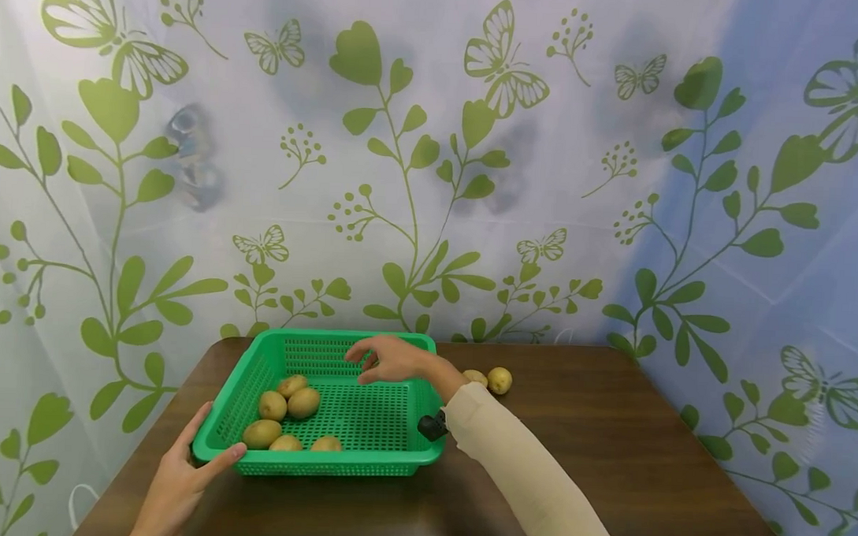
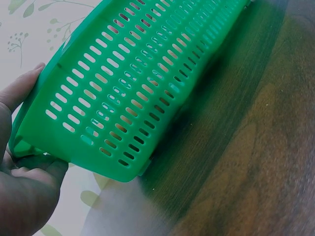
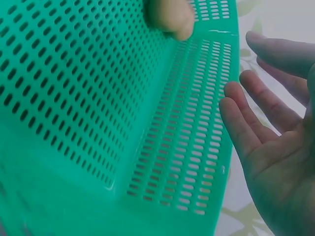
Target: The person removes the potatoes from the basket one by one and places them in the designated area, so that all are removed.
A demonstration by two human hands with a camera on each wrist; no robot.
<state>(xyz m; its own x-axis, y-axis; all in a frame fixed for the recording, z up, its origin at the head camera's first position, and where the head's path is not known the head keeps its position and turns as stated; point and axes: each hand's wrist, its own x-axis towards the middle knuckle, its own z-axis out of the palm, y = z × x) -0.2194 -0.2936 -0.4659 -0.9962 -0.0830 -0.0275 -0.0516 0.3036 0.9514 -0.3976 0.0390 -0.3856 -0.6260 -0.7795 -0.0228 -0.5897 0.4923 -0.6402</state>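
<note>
A green plastic basket [image 1: 337,457] with slotted walls stands on the table, several potatoes [image 1: 304,403] lying along its left and front sides. My left hand [image 1: 179,472] grips the rim at the front left corner, thumb on top. The left wrist view shows its fingers curled under the rim [image 2: 29,91]. Above the right part of the basket hovers my right hand [image 1: 393,358], fingers loosely bent and holding nothing. In the right wrist view these spread fingers [image 3: 248,120] are near the basket's wall, and a blurred potato [image 3: 173,18] shows inside.
Two potatoes [image 1: 499,380] lie on the brown wooden table [image 1: 593,439] to the right of the basket, one partly hidden by my right arm. A white curtain [image 1: 433,142] with green leaves and butterflies hangs behind the table.
</note>
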